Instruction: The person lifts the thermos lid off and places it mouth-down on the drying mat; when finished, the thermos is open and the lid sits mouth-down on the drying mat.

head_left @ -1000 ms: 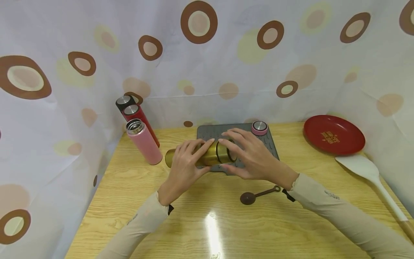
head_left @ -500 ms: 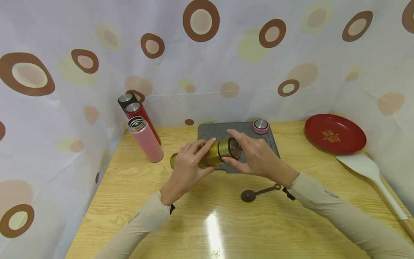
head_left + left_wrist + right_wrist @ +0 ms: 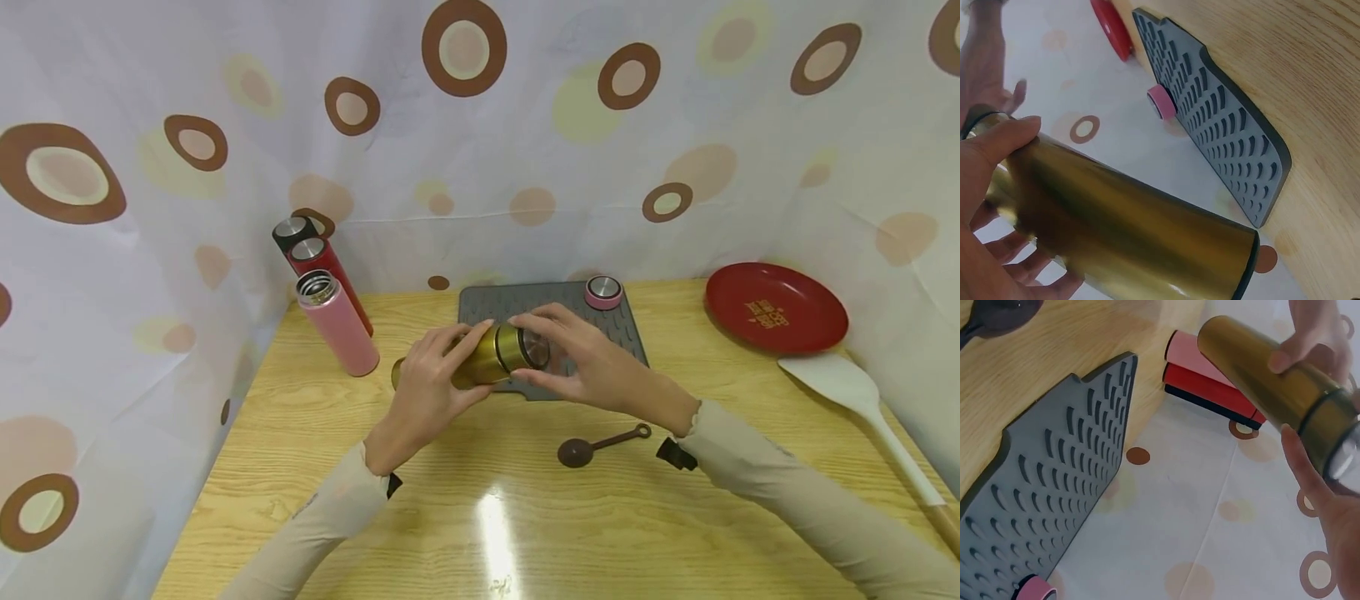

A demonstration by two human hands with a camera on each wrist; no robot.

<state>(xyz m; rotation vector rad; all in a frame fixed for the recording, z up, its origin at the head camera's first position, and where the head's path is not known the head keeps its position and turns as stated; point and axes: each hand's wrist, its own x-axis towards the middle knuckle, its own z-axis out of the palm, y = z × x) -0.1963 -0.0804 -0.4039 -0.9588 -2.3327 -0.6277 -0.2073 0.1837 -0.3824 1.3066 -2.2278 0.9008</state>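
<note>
In the head view, the left hand point(image 3: 427, 375) gripped the body of the gold flask point(image 3: 482, 367), which lay between the hands, base left, lid point(image 3: 512, 350) right. The right hand point(image 3: 592, 354) clasped the lid between thumb and fingers, near and right of the grey mat's point(image 3: 510, 300) far left corner. Working the lid well seemed to call for a firm left hold and even pressure from the right, square to the axis.

In the left wrist view, thumb and fingers straddled the body.

In the right wrist view, the flask seemed held above the tabletop point(image 3: 1041, 369).
</note>
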